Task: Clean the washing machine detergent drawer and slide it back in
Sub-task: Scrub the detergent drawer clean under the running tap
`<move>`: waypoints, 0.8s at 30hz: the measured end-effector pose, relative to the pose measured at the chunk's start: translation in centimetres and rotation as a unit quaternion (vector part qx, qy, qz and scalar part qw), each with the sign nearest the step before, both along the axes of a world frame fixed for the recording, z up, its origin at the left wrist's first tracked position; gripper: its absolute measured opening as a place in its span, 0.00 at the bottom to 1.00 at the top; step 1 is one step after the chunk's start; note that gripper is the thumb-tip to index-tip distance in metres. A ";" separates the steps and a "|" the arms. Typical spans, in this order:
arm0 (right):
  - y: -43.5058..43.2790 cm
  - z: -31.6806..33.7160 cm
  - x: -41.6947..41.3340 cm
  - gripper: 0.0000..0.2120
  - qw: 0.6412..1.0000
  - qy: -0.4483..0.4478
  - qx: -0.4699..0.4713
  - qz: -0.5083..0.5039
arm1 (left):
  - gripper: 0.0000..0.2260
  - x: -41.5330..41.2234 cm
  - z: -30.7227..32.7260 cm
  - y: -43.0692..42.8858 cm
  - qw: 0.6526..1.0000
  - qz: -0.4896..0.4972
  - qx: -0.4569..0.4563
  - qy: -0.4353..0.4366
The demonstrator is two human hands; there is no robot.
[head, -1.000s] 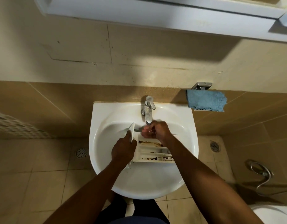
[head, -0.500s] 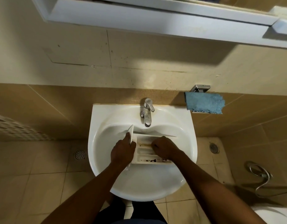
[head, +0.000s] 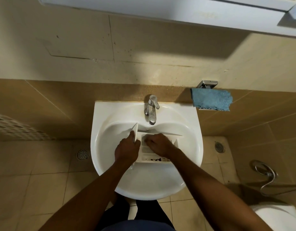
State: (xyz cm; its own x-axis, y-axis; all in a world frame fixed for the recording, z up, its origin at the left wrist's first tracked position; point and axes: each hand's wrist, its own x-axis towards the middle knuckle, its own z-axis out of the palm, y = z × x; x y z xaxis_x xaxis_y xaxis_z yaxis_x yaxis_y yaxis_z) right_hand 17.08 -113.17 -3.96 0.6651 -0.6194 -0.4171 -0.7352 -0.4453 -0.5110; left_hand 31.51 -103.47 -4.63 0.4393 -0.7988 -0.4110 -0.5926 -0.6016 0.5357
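The white detergent drawer lies in the white sink, its front panel to the left and its compartments facing up. Dark grime shows along its near compartment. My left hand grips the drawer's front panel at the left end. My right hand rests inside the drawer's compartments with its fingers curled down onto the plastic; whether it holds anything is hidden. The chrome tap stands just behind the drawer.
A blue cloth hangs on a metal holder on the wall, right of the sink. Floor drains lie on the tiles on both sides. A metal hose and a white toilet rim sit at the lower right.
My right hand came down from the tap into the drawer and then shifted left across its compartments. My left hand kept its hold on the front panel.
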 end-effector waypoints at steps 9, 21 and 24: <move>-1.2 -0.3 -4.9 0.18 0.982 0.178 -0.061 0.026 | 0.24 -0.2 -0.1 0.2 1.000 0.014 -0.016 0.004; 0.4 -1.5 -4.8 0.18 0.998 0.053 -0.041 0.014 | 0.24 0.0 -0.1 0.2 1.000 0.011 -0.014 0.008; -1.8 -1.8 -5.2 0.15 0.986 0.151 -0.064 0.035 | 0.24 0.1 -0.3 0.4 1.000 0.014 -0.017 0.011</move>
State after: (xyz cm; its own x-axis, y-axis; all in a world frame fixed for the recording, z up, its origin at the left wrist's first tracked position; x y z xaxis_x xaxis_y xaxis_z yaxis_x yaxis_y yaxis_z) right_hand 11.85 -114.98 -5.71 0.5651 -0.6367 -0.5246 -0.8105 -0.5472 -0.2090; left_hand 31.57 -103.12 -4.93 0.4527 -0.7995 -0.3948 -0.5631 -0.5996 0.5687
